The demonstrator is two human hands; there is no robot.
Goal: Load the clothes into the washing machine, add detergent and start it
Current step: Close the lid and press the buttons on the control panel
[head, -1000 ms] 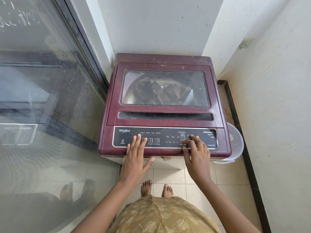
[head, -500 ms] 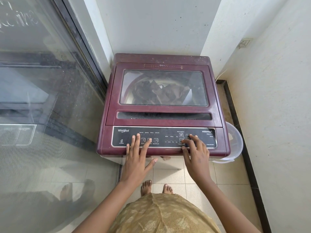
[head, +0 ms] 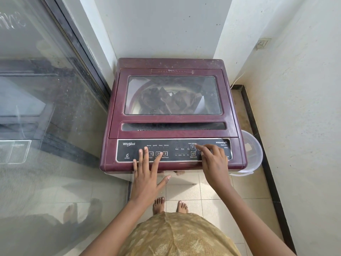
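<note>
My right hand (head: 215, 163) hides the control panel (head: 129, 150) buttons beneath its loosely bent fingers, while my left hand (head: 147, 174) lies flat, fingers straight, holding nothing.

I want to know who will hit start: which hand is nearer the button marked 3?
Left. The left hand has a fingertip at button 2, just beside the button marked 3; the right hand is further right, by the wash options buttons.

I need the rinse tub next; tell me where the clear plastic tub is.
The clear plastic tub sits on the floor at the washing machine's right front corner, against the wall.
</note>
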